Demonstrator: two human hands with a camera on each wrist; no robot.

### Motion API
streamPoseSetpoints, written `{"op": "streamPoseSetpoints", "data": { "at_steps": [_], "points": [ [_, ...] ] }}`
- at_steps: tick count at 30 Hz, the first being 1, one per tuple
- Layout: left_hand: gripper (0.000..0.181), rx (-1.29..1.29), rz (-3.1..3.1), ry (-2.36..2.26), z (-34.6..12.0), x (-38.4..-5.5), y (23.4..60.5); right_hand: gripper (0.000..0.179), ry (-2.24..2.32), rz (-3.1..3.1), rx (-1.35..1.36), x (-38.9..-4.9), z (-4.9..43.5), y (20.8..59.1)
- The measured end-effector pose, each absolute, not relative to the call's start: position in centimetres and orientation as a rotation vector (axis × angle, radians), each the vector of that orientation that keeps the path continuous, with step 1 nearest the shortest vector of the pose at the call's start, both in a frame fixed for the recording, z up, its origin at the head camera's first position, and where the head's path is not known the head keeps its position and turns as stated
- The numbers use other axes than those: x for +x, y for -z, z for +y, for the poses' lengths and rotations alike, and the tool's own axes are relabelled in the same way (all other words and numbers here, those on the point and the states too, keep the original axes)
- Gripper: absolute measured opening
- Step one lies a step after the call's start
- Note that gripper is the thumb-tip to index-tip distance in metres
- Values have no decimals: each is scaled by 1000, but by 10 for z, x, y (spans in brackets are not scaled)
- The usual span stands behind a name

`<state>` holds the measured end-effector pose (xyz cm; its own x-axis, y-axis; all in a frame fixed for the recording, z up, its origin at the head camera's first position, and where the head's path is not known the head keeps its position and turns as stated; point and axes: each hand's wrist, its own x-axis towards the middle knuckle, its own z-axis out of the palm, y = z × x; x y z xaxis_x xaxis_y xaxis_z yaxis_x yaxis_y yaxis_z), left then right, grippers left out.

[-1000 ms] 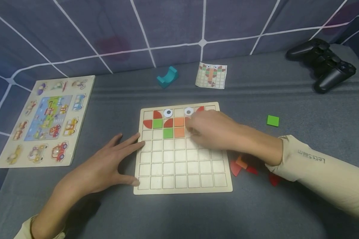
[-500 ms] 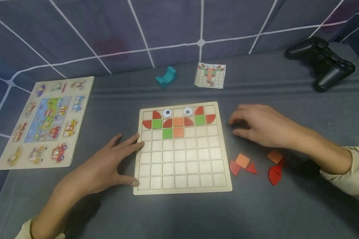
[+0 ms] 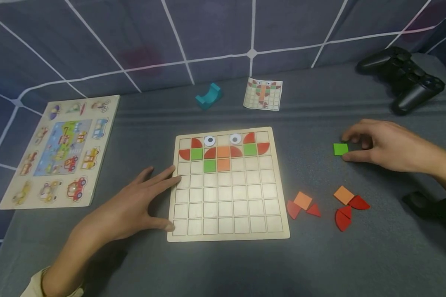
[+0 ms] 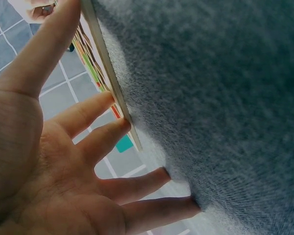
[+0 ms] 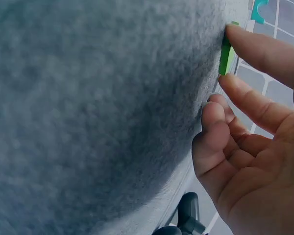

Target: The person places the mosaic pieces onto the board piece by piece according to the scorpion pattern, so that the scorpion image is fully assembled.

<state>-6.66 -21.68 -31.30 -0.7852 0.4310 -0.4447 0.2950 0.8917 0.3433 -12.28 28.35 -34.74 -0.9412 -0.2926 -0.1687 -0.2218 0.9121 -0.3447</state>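
My left hand [image 3: 130,206] lies spread along the left edge of a wooden grid board [image 3: 230,206], its thumb and two fingertips touching the rim. In the left wrist view these fingers meet the board's edge [image 4: 110,73]. Red quarter-circles, green and orange squares and two eye discs [image 3: 209,141] fill part of the board's top rows. Right of the board, my right hand [image 3: 386,144] pinches a green square tile [image 3: 340,149] lying on the cloth. The right wrist view shows thumb and index fingertip at opposite ends of this tile [image 5: 227,56], the other fingers curled.
Loose orange squares [image 3: 343,194] and red pieces [image 3: 342,220] lie right of the board. Behind it are a pattern card [image 3: 263,95] and a teal arch block [image 3: 209,97]. A vehicle puzzle [image 3: 63,152] lies at left, a black game controller [image 3: 401,80] at back right.
My right hand has moved right from the board to the green square tile on the cloth, leaving a red quarter-circle uncovered in the grid. My left hand has stayed at the board's edge.
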Motion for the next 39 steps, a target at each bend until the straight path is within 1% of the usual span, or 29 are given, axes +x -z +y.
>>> {"op": "streamPoseSetpoints", "data": {
  "at_steps": [11, 21, 27, 33, 39],
  "points": [
    [105, 523, 2533, -326, -217, -66, 313, 33, 474, 2887, -431, -119, 286, 348],
    [105, 524, 2533, -332, -216, -66, 314, 30, 419, 2927, -448, -116, 284, 353],
    [106, 516, 2531, -333, -217, -67, 313, 27, 414, 2964, -514, -112, 280, 349],
    [106, 523, 2536, -328, -216, -66, 313, 27, 483, 2922, -628, -114, 264, 341],
    [106, 525, 2539, -334, -217, -66, 313, 28, 524, 2852, -706, -116, 233, 332]
  ]
}}
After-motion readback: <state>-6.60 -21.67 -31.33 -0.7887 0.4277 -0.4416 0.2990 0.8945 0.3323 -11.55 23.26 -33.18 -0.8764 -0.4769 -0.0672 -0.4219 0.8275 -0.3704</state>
